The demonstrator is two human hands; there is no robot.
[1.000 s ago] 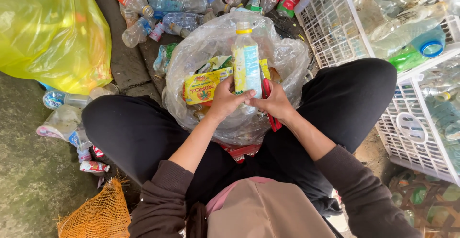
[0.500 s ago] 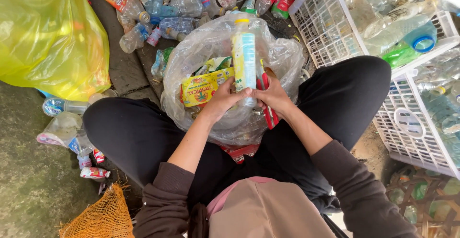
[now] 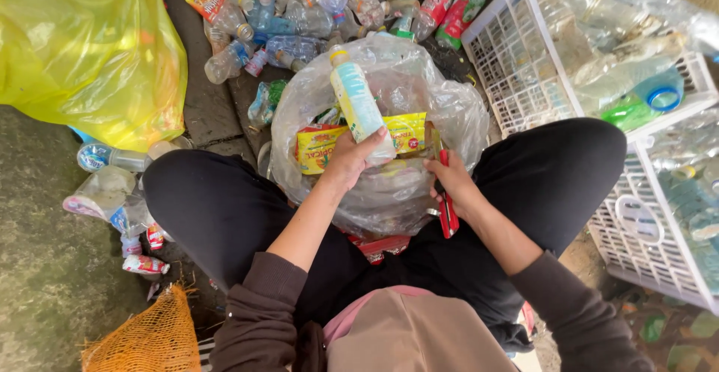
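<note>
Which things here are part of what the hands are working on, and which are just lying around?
In hand:
- left hand holds a pale plastic bottle
- right hand grips a red cutter
- clear plastic bag of wrappers between the knees

Lying about:
- yellow bag
- loose bottle pile
- white baskets
- orange net sack
</note>
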